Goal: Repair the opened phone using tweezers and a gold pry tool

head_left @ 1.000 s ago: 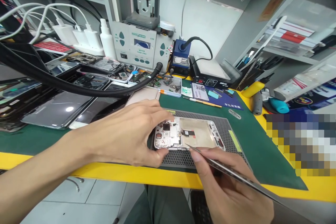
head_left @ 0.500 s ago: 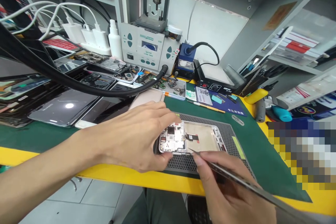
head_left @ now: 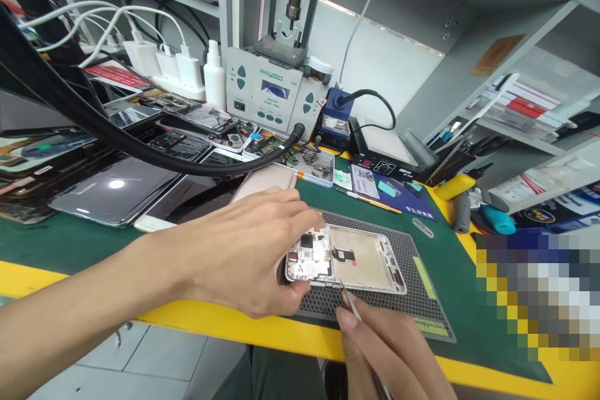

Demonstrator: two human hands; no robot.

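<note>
On the green table mat (head_left: 70, 240), your left hand (head_left: 244, 250) clamps the opened white phone frame (head_left: 347, 257), long axis left-right; your right hand (head_left: 389, 356) pinches thin metal tweezers (head_left: 349, 297) at its near edge.

I can read little here. The grey hot-air rework station (head_left: 270, 92) with the blue display carries a short green brand line above that display and a line of dark print below it; both are too small for me to resolve. The dark blue mat (head_left: 407, 195) bears white characters, and the red card (head_left: 112, 77) shows print, none of it legible.
</note>
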